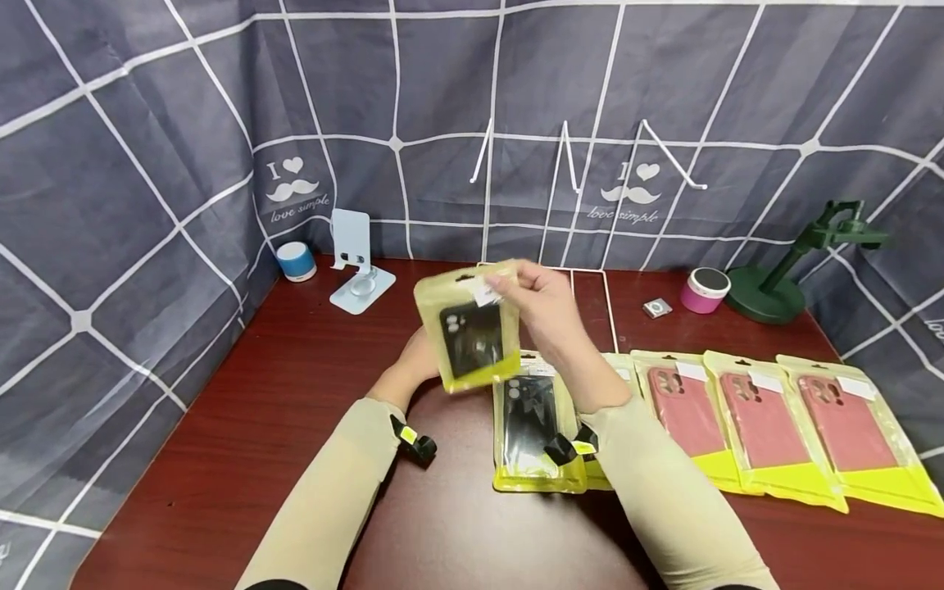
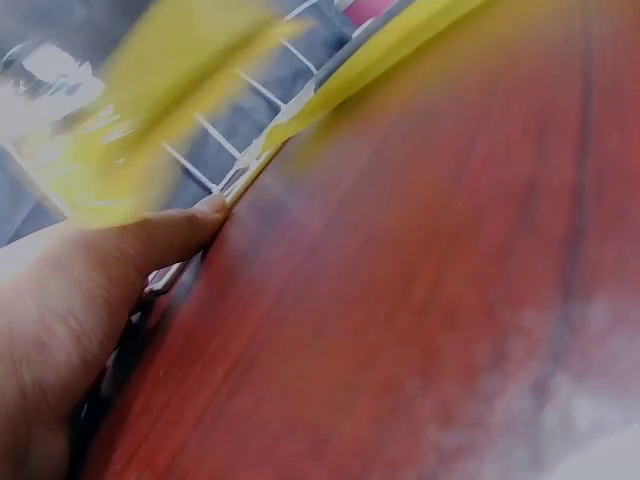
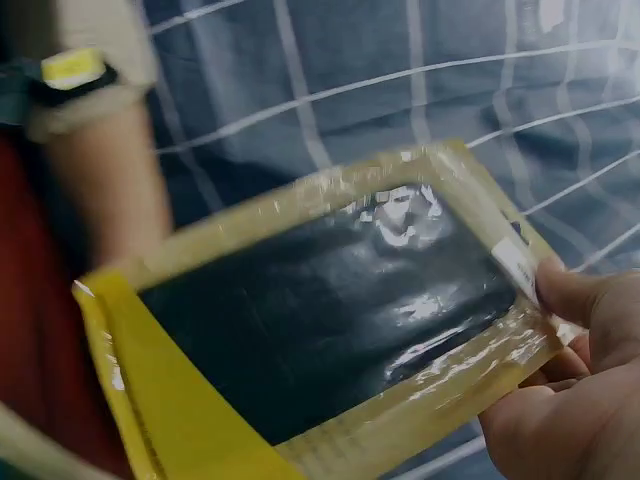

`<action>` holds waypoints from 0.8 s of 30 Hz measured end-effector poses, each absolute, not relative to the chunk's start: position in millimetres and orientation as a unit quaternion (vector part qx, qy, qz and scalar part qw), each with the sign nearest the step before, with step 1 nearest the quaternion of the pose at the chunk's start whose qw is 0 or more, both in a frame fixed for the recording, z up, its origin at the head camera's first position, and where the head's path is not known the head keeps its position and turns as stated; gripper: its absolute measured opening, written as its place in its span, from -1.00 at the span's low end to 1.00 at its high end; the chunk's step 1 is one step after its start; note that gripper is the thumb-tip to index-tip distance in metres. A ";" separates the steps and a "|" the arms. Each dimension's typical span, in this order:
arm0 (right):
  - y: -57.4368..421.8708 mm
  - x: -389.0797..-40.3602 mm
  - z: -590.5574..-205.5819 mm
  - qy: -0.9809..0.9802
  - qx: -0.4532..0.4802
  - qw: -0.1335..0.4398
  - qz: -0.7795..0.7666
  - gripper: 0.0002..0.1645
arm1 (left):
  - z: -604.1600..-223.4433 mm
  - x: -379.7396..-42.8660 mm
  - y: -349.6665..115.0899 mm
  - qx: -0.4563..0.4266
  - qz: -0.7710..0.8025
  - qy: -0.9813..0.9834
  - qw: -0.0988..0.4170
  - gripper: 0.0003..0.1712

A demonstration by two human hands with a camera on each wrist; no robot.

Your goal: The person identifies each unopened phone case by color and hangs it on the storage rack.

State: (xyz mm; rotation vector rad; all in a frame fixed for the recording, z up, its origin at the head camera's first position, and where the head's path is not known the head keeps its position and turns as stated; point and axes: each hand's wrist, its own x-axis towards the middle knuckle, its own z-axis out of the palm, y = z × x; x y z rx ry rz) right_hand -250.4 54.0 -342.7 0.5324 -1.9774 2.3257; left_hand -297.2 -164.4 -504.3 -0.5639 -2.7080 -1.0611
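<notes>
My right hand (image 1: 549,315) pinches a clear-fronted yellow pouch (image 1: 433,328) by its top corner, thumb over a white label. Inside the pouch is a black phone case (image 3: 330,310) with camera cutouts. The pouch is raised and slightly tilted above the table. Behind it, my left hand (image 1: 419,359) is partly hidden in the head view. In the left wrist view that hand's thumb lies along the white wire rack (image 2: 225,188) at its base, gripping it, and the other fingers are hidden. The rack's hooks (image 1: 566,152) stick out in front of the cloth.
Another pouched black case (image 1: 529,418) and several pouches with pink cases (image 1: 689,414) lie in a row on the table. Farther back stand a blue speaker (image 1: 297,264), a pale phone stand (image 1: 352,246), a pink speaker (image 1: 704,293), a small silver square (image 1: 656,308) and a green stand (image 1: 767,295).
</notes>
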 end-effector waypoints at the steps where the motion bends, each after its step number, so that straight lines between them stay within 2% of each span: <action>1: 54.8 -250.3 -335.0 -0.636 0.184 0.051 0.747 -0.85 | -496.1 -294.9 -160.7 -0.195 -0.345 -0.913 0.096 -0.42; 3: 55.7 -250.7 -319.8 -0.624 0.209 0.105 0.745 -0.83 | -487.0 -295.2 -154.7 -0.188 -0.325 -0.922 0.093 -0.38; 6: 55.6 -254.1 -301.2 -0.601 0.223 0.156 0.752 -0.83 | -482.9 -297.7 -150.2 -0.179 -0.314 -0.929 0.075 -0.33; 15: 41.7 -274.0 -275.4 -0.547 0.196 0.217 0.785 -0.88 | -482.3 -298.8 -144.6 -0.171 -0.292 -0.939 0.053 -0.31; 19: 34.3 -281.9 -273.4 -0.558 0.195 0.242 0.769 -0.91 | -477.4 -294.5 -145.8 -0.179 -0.285 -0.940 0.050 -0.23; 24: 29.2 -293.4 -278.1 -0.576 0.175 0.267 0.752 -0.88 | -477.2 -294.9 -149.7 -0.181 -0.273 -0.944 0.049 -0.22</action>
